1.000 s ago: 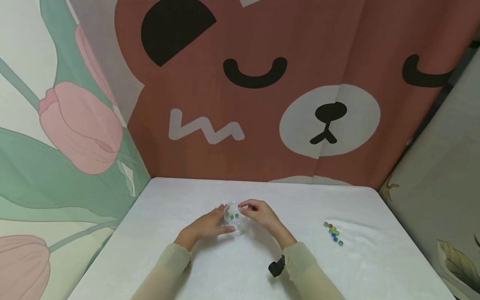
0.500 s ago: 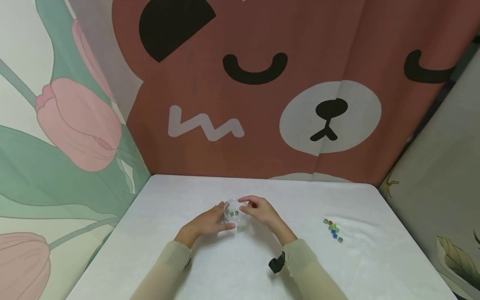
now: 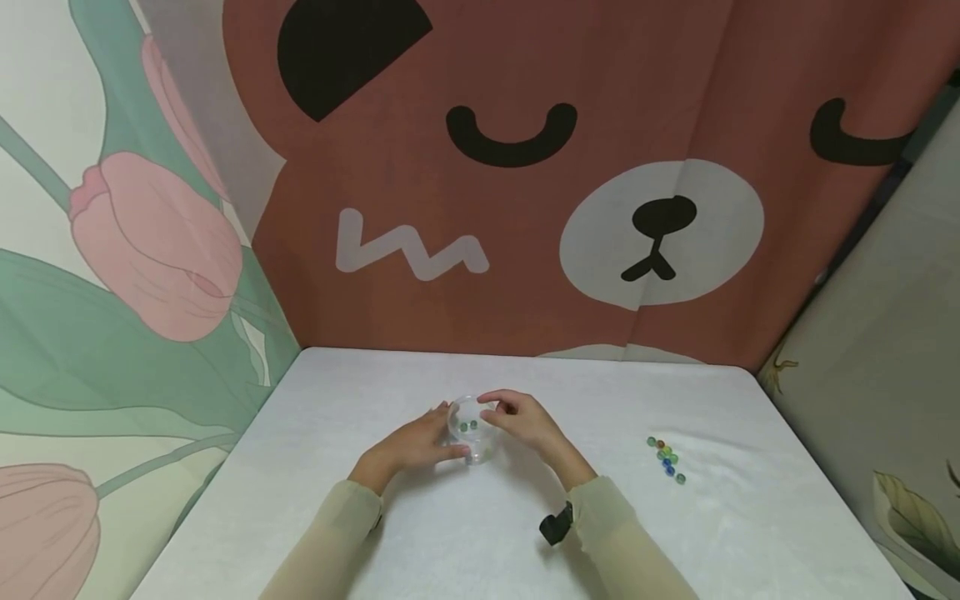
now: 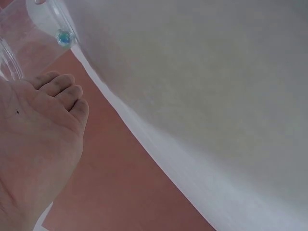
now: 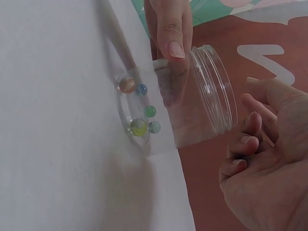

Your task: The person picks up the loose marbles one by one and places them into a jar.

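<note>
A clear, screw-threaded jar (image 5: 185, 122) stands on the table between both hands, with several glass marbles at its bottom, among them an orange marble (image 5: 127, 85) and a yellow marble (image 5: 138, 127). My left hand (image 3: 412, 442) grips its side, thumb on the near face and fingers round behind. In the left wrist view only part of the jar (image 4: 31, 45) shows, beyond the palm. Beside the mouth is my right hand (image 3: 528, 423), index finger and thumb apart, other fingers loosely bent. I see nothing in it, and it appears clear of the rim.
To the right, several loose marbles (image 3: 667, 458) lie in a short line on the white tabletop (image 3: 585, 400). A brown bear-print curtain (image 3: 420, 325) hangs behind the table's far edge. A black device (image 3: 557, 525) is strapped to the right wrist.
The head view has tilted slightly down. My right thumb and index finger look a little farther apart. The left hand, the jar and the loose marbles have stayed in place.
</note>
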Motion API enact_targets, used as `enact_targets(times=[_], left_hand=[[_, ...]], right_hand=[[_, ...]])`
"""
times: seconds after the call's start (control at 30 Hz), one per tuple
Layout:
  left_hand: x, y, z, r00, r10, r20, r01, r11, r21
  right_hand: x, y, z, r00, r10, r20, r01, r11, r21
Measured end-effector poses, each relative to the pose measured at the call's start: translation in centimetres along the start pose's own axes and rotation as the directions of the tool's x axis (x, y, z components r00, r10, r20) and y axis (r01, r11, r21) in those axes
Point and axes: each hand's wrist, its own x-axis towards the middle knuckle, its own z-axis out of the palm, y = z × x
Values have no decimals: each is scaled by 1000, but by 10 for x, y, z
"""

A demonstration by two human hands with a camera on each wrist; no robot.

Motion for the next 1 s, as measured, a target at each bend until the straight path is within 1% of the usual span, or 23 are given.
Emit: enact_targets(times=[0.17, 0.3, 0.47, 0.73, 1.0], left_hand=[[0, -1, 0, 1000, -5, 5, 5, 1000, -14], [0, -2, 0, 1000, 4, 6, -4, 1000, -27], [0, -1, -1, 1000, 7, -2, -7, 1000, -21], [0, -1, -1, 1000, -11, 9, 11, 1000, -9], [-2, 0, -4, 1000, 10, 6, -10, 1000, -24]], right_hand=[[-3, 0, -5, 1000, 12, -11, -12, 1000, 5], [-6, 1, -12, 1000, -6, -18, 6, 1000, 21], [-11, 4, -22, 1000, -12, -22, 12, 1000, 8], [-22, 9, -38, 1000, 20, -3, -20, 1000, -10], [-32, 17, -54, 1000, 29, -4, -29, 999, -15]])
